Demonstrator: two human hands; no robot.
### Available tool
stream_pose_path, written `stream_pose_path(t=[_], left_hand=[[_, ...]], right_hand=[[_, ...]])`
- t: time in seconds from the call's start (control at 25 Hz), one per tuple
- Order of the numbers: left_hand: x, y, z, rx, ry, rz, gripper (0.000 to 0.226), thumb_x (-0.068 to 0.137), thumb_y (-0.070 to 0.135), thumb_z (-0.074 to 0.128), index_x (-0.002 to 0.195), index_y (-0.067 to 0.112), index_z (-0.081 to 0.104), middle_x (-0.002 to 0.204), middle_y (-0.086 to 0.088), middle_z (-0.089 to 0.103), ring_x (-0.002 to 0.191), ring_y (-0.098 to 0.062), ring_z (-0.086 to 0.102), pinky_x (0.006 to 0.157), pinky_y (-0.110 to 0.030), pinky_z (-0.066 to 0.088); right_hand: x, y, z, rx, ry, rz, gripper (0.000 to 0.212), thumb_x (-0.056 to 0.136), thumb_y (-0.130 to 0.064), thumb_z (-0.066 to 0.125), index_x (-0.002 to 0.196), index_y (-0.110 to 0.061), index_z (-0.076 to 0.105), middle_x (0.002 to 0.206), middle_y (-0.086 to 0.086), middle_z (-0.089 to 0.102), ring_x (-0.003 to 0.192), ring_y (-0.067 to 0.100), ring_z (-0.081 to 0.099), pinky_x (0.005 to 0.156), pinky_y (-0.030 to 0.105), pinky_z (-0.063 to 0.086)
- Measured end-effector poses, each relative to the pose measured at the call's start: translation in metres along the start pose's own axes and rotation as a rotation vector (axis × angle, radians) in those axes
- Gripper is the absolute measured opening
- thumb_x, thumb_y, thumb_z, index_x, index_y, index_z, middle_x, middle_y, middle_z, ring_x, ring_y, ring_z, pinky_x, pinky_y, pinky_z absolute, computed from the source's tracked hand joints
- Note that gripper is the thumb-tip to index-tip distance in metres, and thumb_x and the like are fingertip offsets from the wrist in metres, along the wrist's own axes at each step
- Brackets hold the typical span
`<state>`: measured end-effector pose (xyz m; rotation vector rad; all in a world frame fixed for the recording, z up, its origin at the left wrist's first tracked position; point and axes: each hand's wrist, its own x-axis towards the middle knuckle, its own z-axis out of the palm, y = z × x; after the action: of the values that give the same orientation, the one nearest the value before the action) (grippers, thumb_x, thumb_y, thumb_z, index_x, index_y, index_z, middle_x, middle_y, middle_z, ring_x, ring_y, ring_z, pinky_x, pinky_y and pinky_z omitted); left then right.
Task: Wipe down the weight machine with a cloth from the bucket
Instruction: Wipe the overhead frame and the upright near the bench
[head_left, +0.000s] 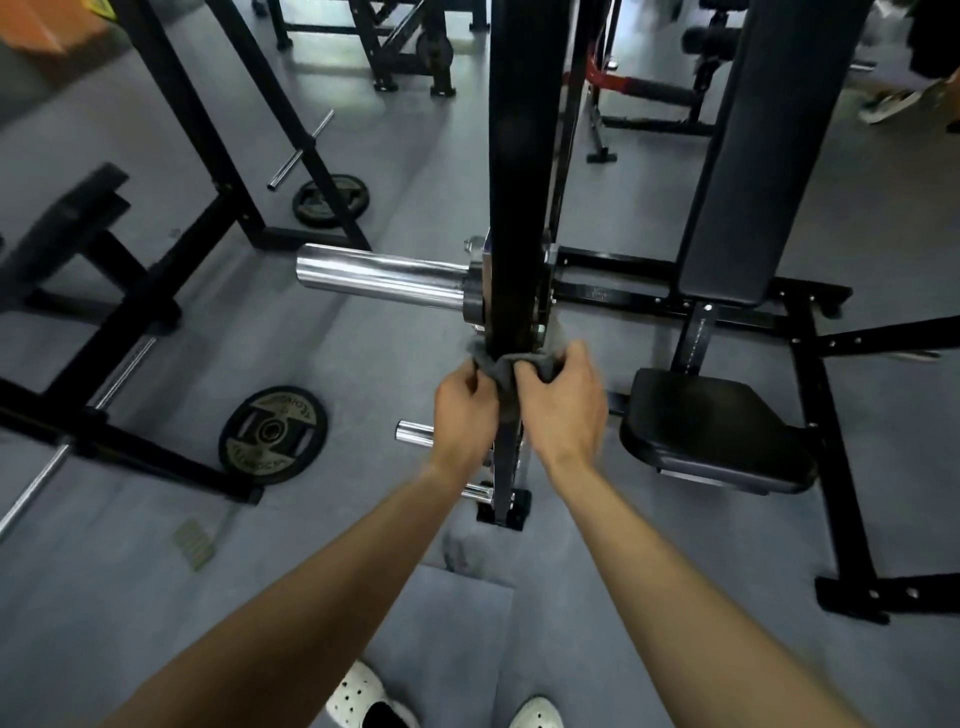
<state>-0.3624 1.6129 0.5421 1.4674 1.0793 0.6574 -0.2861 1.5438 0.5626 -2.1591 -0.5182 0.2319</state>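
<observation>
Wiping is under way: your left hand (462, 410) and right hand (561, 405) each grip an end of the grey cloth (501, 371), wrapped round the machine's black upright (519, 208) just below the chrome sleeve (384, 278). The sleeve, seat (711, 431) and back pad (743, 156) are probably left to do. No bucket shows.

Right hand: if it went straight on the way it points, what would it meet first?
The right hand grips the cloth, held round the black post. Pushing on, it would likely press straight into that post; nothing else shows between.
</observation>
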Motion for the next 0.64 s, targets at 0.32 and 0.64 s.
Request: stream_pose_path(t=[0.32,0.64], left_hand=[[0.019,-0.030,-0.003,0.179,-0.305,-0.117,0.028,0.083,0.017,0.046,0.104,0.015,0.065,0.105,-0.013,0.073,0.100,-0.029,0.070,0.089,-0.044,0.059],[0.050,-0.034,0.010,-0.305,-0.274,-0.030,0.034,0.106,0.005,0.039,0.122,0.018,0.066,0.113,-0.001,0.074,0.109,-0.016,0.069,0.092,-0.025,0.056]], right_hand=[[-0.007,0.032,0.032,0.039,-0.147,0.054,0.009,0.094,-0.018,0.057,0.100,-0.014,0.051,0.103,0.000,0.056,0.094,0.024,0.059,0.078,0.040,0.047],[-0.011,0.025,0.054,0.681,-0.009,0.230,0.039,0.105,-0.009,0.044,0.134,-0.024,0.065,0.121,-0.011,0.071,0.110,-0.004,0.064,0.095,0.013,0.051]])
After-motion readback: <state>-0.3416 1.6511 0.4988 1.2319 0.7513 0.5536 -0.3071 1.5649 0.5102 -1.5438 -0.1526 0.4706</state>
